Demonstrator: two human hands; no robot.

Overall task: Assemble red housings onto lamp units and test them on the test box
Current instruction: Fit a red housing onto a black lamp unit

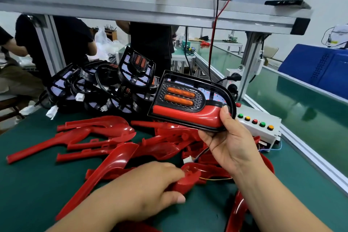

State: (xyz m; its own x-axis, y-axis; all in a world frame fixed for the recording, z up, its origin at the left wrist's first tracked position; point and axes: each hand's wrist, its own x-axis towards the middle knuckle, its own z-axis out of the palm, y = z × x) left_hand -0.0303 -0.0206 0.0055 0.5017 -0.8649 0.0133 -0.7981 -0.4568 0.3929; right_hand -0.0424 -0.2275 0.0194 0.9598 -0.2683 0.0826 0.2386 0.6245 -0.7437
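Observation: the right hand (228,143) is holding a lamp (188,98) up over the bench (28,175). Its thumb is pressing on the fitted housing (188,114) along the lower edge, and its fingers are curling under the black rim. The lamp is hanging just left of the test box (263,128), apart from it. The left hand (150,188) is gripping a loose housing (190,177) by its rounded end, at the near side of the red pile (98,137).

Risks:
- The lamp is being carried by one end only. A slackening grip is likely to drop it onto the pile, scuffing lens or housing.
- The fitted housing is being held on by thumb pressure. If its clips are not seated it may lift during testing.
- A white plug (188,160) is dangling below the right hand, and a thin wire (216,178) is lying close to the loose housing. Lifting that housing may snag and tug the lead.
- Whether the plug is joined to the test box is unclear from here. An unconnected lead would give a false fail.
- The stack (105,84) of lamps behind is leaning and may slide if the bench is knocked.
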